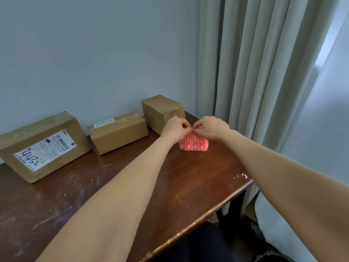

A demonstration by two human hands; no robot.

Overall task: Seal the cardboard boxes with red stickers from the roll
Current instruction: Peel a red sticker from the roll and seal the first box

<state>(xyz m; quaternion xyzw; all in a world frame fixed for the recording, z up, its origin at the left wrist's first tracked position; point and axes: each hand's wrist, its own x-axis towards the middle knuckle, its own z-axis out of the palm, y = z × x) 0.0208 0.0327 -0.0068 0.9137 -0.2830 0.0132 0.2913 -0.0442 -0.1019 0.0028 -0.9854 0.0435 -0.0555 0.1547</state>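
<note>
Half-hiding roll (pixel 194 144): left hand (pixel 174 128), right hand (pixel 211 128)

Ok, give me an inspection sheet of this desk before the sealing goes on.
Surface: wooden table, scuffed, front edge chipped.
Job's things: labelled box, middle box and far box in a row at the back, no red sticker visible on them; red sticker strip in front of the far box.
Clutter: white flecks near the right edge.
Grips: left hand and right hand both pinch the strip's top edge.
Cables: nothing seen.
Surroundings: grey wall, beige curtain on the right.
</note>
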